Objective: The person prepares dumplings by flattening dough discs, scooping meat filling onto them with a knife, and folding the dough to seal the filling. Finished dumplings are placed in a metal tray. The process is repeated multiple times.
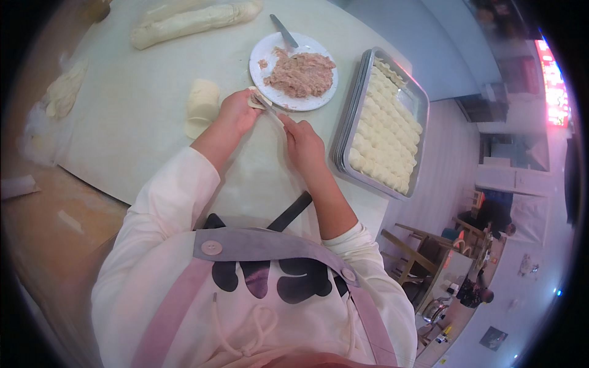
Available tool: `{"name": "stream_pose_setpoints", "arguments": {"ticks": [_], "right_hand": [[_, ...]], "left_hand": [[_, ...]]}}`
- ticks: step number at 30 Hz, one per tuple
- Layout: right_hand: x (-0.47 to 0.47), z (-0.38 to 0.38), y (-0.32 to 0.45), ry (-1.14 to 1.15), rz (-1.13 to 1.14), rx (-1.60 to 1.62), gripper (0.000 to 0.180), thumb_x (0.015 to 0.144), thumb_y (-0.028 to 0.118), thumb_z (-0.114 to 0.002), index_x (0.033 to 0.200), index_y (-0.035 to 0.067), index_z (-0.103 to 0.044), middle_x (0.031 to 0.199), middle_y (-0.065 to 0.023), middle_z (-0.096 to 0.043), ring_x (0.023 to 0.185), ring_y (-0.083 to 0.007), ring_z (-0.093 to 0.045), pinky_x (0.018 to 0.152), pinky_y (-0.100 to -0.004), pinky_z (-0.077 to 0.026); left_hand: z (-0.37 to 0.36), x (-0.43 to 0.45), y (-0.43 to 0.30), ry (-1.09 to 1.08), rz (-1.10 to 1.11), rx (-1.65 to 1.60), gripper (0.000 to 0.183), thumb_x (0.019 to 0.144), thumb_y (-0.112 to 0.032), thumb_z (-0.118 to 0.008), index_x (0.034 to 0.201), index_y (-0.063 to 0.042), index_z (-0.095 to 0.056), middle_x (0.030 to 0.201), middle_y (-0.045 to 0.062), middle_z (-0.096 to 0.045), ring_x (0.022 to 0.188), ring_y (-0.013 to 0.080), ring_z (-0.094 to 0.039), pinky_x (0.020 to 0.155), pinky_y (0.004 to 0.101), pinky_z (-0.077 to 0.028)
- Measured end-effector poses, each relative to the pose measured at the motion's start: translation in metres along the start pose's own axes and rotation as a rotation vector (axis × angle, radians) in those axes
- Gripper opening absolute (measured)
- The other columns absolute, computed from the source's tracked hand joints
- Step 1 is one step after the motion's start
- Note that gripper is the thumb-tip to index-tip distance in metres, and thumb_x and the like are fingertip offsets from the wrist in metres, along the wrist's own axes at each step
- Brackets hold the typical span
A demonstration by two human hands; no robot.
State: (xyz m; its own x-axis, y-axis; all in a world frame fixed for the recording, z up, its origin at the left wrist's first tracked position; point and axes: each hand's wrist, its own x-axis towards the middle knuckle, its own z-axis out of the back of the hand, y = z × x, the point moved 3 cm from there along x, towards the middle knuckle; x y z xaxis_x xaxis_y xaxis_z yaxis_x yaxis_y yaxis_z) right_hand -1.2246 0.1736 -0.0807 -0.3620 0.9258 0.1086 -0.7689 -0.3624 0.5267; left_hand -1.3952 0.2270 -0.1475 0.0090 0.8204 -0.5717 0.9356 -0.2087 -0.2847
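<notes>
My left hand (238,112) holds a round dough wrapper (253,104) on its fingers, just beside the near left rim of a white plate (257,79). In my right hand (303,145) is a thin filling spatula (268,106), its tip pressed against the wrapper. A little meat filling seems to lie under the tip. The plate carries a mound of pinkish minced meat (301,76). Another flat utensil (284,31) rests on its far rim. Left of my left hand lies a toppled stack of dough wrappers (203,99), partly hidden by my wrist.
To the right, a stack of metal trays (425,133) holds rows of dumplings (386,133). A long dough roll (193,25) lies at the back under plastic. More dough (66,89) sits by a plastic bag at left. A dark bar (291,211) lies near my apron. Other people sit far right.
</notes>
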Motion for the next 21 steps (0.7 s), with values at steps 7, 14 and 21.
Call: {"name": "stream_pose_setpoints", "arguments": {"ticks": [7, 14, 21], "right_hand": [[0.020, -0.003, -0.005, -0.187, 0.078, 0.044, 0.037, 0.091, 0.013, -0.054, 0.127, 0.024, -0.058, 0.081, -0.0120, -0.053, 0.071, -0.0310, -0.060, 0.063, -0.0422, -0.048], [0.000, 0.006, 0.016, -0.040, -0.071, -0.181, 0.034, 0.091, 0.017, -0.055, 0.124, 0.021, -0.059, 0.086, -0.0115, -0.054, 0.071, -0.0309, -0.060, 0.063, -0.0431, -0.049], [0.021, 0.020, 0.026, -0.323, 0.173, 0.059, 0.034, 0.080, 0.010, -0.068, 0.113, 0.014, -0.064, 0.093, -0.0125, -0.054, 0.086, -0.0312, -0.055, 0.077, -0.0409, -0.047]], "left_hand": [[-0.004, -0.004, -0.007, -0.004, -0.028, 0.017, 0.037, 0.101, -0.012, -0.034, 0.129, 0.011, -0.036, 0.134, 0.024, -0.044, 0.122, 0.0359, -0.047, 0.107, 0.0502, -0.038], [-0.003, -0.040, -0.018, -0.006, -0.040, 0.143, 0.035, 0.100, -0.015, -0.040, 0.126, 0.008, -0.042, 0.128, 0.020, -0.051, 0.117, 0.0312, -0.053, 0.103, 0.0463, -0.043], [-0.028, -0.089, -0.017, 0.183, 0.000, 0.228, 0.030, 0.099, -0.016, -0.045, 0.122, 0.003, -0.051, 0.118, 0.014, -0.059, 0.109, 0.0235, -0.058, 0.094, 0.0386, -0.048]]}}
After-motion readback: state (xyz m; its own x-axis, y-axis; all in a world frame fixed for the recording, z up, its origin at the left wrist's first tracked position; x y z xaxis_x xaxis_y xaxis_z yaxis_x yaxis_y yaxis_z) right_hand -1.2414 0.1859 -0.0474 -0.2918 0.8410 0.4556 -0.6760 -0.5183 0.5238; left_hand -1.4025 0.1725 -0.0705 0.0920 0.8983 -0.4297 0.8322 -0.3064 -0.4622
